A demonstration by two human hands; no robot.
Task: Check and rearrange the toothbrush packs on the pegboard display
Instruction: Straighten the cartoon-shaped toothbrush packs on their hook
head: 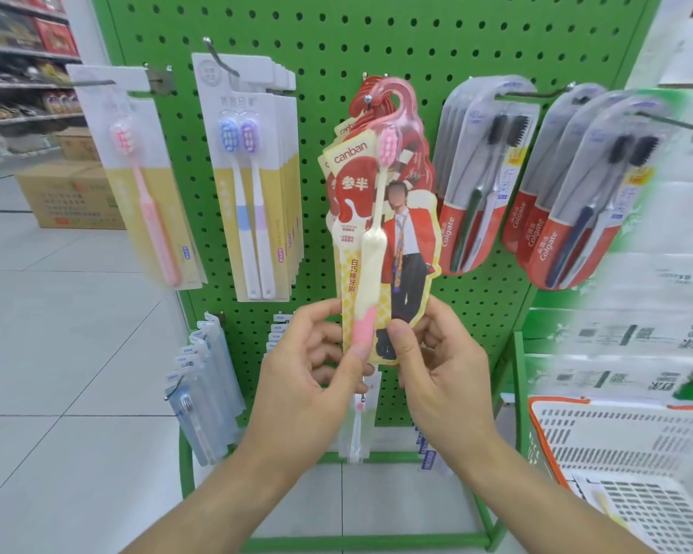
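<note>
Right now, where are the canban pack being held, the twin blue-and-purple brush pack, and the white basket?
canban pack [381, 217]: head view, on the cream brush handle.
twin blue-and-purple brush pack [249, 185]: head view, card middle, by the handles.
white basket [617, 433]: head view, slotted wall.

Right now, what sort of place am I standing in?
Most likely a shop aisle. Packaged toothbrushes hang on hooks on a green pegboard, including Colgate packs; stocked shelves run along the left, and a shopping basket sits at lower right.
</note>
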